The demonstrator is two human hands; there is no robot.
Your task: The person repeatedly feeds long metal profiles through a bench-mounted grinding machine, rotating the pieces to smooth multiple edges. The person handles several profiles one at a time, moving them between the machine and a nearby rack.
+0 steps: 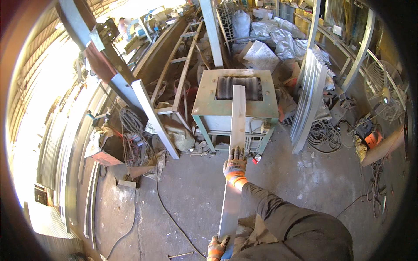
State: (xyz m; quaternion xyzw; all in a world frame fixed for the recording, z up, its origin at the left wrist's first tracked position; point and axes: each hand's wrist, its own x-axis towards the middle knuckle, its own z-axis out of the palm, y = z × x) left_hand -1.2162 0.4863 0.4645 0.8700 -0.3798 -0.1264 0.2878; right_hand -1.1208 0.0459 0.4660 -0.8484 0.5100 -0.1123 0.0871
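Note:
A long flat metal bar (pixel 238 117) stretches from low in front of me to the machine, its far end over the opening in the machine's top. My right hand (pixel 235 166), in an orange and grey work glove, is wrapped over the bar partway along. Gloved the same way, my left hand (pixel 217 249) grips the bar's near end at the lower edge. Dark ridged rollers (pixel 224 89) show in the opening of the pale green machine (pixel 202 98). Whether the bar touches the rollers, I cannot tell.
Several long metal profiles (pixel 310 100) lean upright right of the machine; a single one (pixel 154 117) leans at left. A fan (pixel 385 91) and coiled cables (pixel 324 135) lie further right. One black cable (pixel 167 213) crosses the floor. An open cardboard box (pixel 104 150) sits at left.

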